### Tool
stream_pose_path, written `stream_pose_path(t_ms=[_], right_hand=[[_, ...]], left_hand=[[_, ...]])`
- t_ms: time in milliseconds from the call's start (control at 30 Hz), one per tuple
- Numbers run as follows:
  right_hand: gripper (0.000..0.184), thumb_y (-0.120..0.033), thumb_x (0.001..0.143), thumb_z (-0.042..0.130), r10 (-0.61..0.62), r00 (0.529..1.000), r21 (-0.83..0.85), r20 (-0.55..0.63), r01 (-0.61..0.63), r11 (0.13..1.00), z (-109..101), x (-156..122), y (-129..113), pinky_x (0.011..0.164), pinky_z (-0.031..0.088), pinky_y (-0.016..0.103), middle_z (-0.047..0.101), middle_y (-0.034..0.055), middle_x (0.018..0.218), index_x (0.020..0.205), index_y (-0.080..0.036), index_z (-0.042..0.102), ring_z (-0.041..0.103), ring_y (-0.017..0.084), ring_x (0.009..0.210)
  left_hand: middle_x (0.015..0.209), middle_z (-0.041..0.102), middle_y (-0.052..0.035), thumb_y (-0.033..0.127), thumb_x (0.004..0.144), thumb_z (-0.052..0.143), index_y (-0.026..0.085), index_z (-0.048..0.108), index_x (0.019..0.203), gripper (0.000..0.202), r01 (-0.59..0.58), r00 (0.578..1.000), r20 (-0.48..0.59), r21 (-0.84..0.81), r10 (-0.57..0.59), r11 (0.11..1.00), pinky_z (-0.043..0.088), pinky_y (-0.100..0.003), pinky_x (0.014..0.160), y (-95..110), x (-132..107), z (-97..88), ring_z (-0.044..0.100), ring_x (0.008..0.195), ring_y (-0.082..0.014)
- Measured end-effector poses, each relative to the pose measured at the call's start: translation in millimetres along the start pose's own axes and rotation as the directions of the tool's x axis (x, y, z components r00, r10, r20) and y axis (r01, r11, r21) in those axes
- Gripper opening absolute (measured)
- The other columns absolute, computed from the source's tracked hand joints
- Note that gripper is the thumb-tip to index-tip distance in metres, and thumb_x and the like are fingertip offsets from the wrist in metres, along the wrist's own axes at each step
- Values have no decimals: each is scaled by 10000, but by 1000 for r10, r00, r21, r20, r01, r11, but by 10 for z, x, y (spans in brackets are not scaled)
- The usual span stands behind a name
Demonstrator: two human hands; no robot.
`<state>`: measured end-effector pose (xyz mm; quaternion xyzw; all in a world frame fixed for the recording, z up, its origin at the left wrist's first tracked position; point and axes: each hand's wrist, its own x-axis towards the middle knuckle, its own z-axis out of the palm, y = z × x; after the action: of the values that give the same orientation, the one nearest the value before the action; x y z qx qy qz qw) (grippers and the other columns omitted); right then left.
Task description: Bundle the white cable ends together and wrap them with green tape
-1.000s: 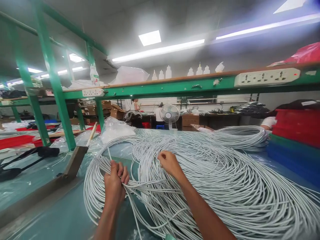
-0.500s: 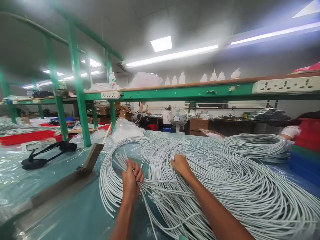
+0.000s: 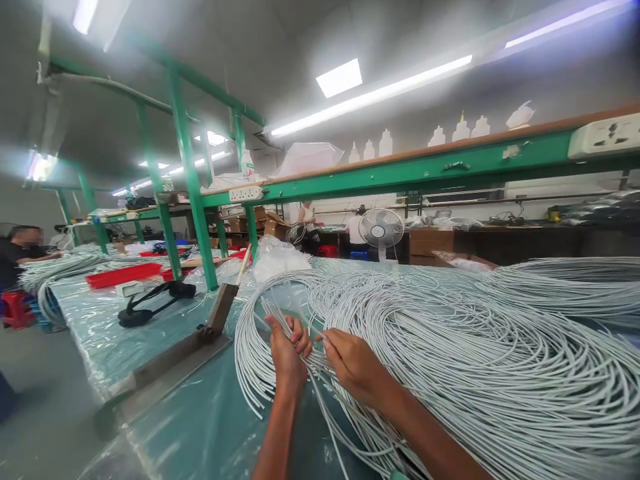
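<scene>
A big pile of pale grey cables [image 3: 465,360] lies coiled over the green plastic-covered bench [image 3: 200,420]. My left hand [image 3: 287,350] is closed round a bunch of cable ends [image 3: 273,310] that stick up and fan out beyond my fist. My right hand [image 3: 353,363] sits just to its right, fingers pinched on a single cable at the edge of the pile, almost touching the left hand.
A long metal cutter bar with a wooden handle [image 3: 220,310] lies left of the pile. A black tool [image 3: 150,303] and red trays [image 3: 123,275] sit further left. A green frame post [image 3: 193,180] rises behind. A person [image 3: 20,250] sits at far left. A fan [image 3: 381,230] stands behind.
My right hand has drawn back from the top of the pile to beside my left hand. The view has swung left, so both hands appear further right.
</scene>
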<state>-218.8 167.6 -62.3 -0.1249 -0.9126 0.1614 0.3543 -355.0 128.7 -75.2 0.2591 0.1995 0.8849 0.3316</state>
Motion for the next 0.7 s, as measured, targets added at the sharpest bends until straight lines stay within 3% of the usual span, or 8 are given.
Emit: stream_pose_path(t_ms=[100, 267, 433, 600, 700], right_hand=[[329, -259, 1019, 290, -34, 996, -84, 78, 41, 996, 49, -21, -15, 696, 357, 234, 628, 13, 846, 901, -190, 589, 572, 133, 772], [322, -256, 993, 362, 14, 995, -165, 100, 3, 986, 69, -33, -24, 575, 241, 257, 583, -9, 664, 728, -181, 529, 497, 120, 597], [368, -252, 994, 349, 62, 992, -230, 110, -36, 972, 92, -41, -46, 534, 191, 267, 577, -7, 598, 694, -176, 547, 478, 115, 525], [274, -217, 946, 407, -4, 988, -321, 156, 55, 946, 85, -55, -140, 637, 300, 277, 650, 46, 761, 780, -164, 619, 564, 156, 683], [285, -300, 969, 412, 21, 989, -341, 143, 30, 940, -38, 0, -67, 797, 352, 265, 649, 41, 924, 837, -184, 636, 573, 155, 870]], left_hand=[[508, 255, 75, 791, 736, 512, 189, 366, 635, 627, -8, 1000, 23, 12, 8, 1000, 210, -175, 328, 5, -10, 12, 204, 359, -48], [541, 314, 71, 840, 603, 590, 185, 449, 704, 678, -59, 997, 42, 47, 58, 997, 248, -175, 362, 8, -37, 49, 267, 385, -49], [530, 301, 75, 601, 743, 693, 179, 379, 620, 541, -150, 989, 7, 163, 151, 975, 249, -177, 367, -31, -44, 74, 273, 393, -44], [542, 408, 44, 521, 807, 669, 158, 449, 584, 480, -198, 975, -47, 249, 216, 948, 414, -195, 468, -52, -8, 45, 463, 487, -77], [484, 353, 55, 515, 831, 642, 170, 405, 540, 510, -149, 986, -37, 257, 164, 955, 355, -198, 386, -66, 14, 16, 402, 404, -75]])
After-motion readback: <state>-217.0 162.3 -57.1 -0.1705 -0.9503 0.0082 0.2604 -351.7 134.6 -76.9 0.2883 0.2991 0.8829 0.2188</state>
